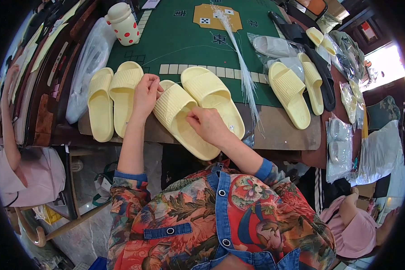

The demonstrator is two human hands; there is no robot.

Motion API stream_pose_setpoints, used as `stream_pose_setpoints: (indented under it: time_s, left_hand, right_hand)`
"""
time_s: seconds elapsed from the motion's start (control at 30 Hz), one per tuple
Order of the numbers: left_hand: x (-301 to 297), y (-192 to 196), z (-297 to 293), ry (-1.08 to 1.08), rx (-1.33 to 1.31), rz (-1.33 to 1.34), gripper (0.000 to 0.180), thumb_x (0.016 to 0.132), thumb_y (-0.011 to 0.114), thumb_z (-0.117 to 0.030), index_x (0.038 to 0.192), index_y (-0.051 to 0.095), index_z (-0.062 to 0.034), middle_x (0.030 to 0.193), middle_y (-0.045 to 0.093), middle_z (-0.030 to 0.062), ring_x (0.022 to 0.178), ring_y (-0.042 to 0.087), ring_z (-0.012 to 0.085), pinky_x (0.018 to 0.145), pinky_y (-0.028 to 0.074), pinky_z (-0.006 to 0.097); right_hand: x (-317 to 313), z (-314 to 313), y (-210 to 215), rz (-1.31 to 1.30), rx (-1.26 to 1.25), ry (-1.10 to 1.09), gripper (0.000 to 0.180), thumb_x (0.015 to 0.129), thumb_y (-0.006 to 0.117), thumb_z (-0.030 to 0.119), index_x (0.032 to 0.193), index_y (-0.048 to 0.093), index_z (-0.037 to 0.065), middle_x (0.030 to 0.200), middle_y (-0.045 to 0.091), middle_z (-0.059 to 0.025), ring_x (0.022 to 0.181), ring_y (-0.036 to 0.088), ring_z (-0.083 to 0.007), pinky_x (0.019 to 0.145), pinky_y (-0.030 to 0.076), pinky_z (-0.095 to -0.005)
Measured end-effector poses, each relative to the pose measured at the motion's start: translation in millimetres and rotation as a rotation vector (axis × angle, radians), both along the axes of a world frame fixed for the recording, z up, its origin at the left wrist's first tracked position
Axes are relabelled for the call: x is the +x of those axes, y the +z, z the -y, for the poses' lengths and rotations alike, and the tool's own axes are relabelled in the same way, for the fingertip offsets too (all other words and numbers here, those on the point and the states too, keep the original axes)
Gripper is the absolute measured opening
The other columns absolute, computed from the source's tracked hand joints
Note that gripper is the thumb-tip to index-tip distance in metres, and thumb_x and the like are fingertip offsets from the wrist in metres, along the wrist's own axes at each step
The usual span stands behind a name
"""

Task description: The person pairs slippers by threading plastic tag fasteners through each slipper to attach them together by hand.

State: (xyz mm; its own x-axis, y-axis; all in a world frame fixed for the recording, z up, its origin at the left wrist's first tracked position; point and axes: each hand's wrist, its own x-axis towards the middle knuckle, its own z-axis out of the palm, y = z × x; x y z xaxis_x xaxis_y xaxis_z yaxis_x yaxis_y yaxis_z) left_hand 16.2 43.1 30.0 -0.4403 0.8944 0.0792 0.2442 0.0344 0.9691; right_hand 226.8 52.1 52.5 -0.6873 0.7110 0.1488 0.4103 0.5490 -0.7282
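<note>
I see my left hand (145, 92) pinched shut on the strap edge of a pale yellow slipper (180, 118) lying at the counter (283, 132) front edge. My right hand (208, 124) rests on the same slipper's footbed, fingers curled closed against it. Its twin slipper (213, 96) lies touching alongside. Another yellow pair (110, 99) sits just left; thin white plastic ties (243, 67) lie beyond.

Head camera, looking steeply down over the wearer's chest

A single wide fisheye view faces forward and down across the green table (184, 40); its near edge sits close below, far edge near the top, straight lines bending toward the rim.
</note>
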Motion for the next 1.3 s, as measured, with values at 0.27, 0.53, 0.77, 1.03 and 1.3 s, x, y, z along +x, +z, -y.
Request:
stream_pose_setpoints:
  time_s: [0.27,0.53,0.77,1.03,1.3]
  left_hand:
    - [-19.6,1.6,-2.0,-0.259,-0.181,0.012,0.016,0.087,0.046,-0.007,0.098,0.057,-0.0014,0.073,0.056,0.0009,0.063,0.052,0.0084,0.059,0.044,0.021]
    - [-39.6,11.1,-8.7,-0.448,-0.192,-0.272,0.017,0.081,0.055,-0.007,0.091,0.062,0.004,0.077,0.062,0.004,0.068,0.055,0.0084,0.063,0.045,0.022]
    - [-49.9,2.9,-22.9,-0.642,-0.362,-0.116,0.015,0.08,0.055,-0.01,0.089,0.065,-0.0016,0.072,0.06,-0.0004,0.06,0.05,0.0059,0.055,0.042,0.022]
    - [-42.9,14.4,-22.1,-0.667,-0.35,0.164,0.02,0.082,0.056,-0.008,0.1,0.062,0.0006,0.079,0.061,-0.0001,0.066,0.052,0.0056,0.061,0.043,0.02]
    - [-40.1,11.9,-24.4,-0.558,-0.324,0.094,0.01,0.08,0.057,-0.007,0.087,0.061,0.0005,0.075,0.06,0.0001,0.067,0.054,0.0073,0.061,0.045,0.021]
  right_hand:
    - [-47.6,14.7,-22.7,-0.551,-1.32,-0.312,0.013,0.085,0.052,0.007,0.092,0.054,-0.004,0.071,0.058,-0.0071,0.055,0.056,-0.0125,0.05,0.047,-0.0223]
    - [-63.7,3.2,-18.3,-0.31,-0.887,-0.304,0.013,0.082,0.051,0.003,0.092,0.056,-0.004,0.082,0.061,-0.01,0.063,0.058,-0.0145,0.057,0.047,-0.0258]
    - [-82.1,7.0,-66.5,-0.617,-0.694,-0.382,0.031,0.077,0.052,0.008,0.106,0.054,-0.005,0.102,0.06,-0.0186,0.096,0.056,-0.0283,0.081,0.043,-0.0325]
    - [-72.5,9.7,-57.0,-0.909,-1.087,-0.22,0.033,0.087,0.045,0.008,0.118,0.045,-0.002,0.113,0.053,-0.0078,0.103,0.05,-0.0169,0.089,0.039,-0.0289]
    - [-76.0,12.6,-41.5,-1.213,-1.375,-0.21,0.035,0.086,0.044,0.006,0.121,0.04,0.002,0.119,0.047,-0.0097,0.109,0.047,-0.0204,0.094,0.037,-0.0333]
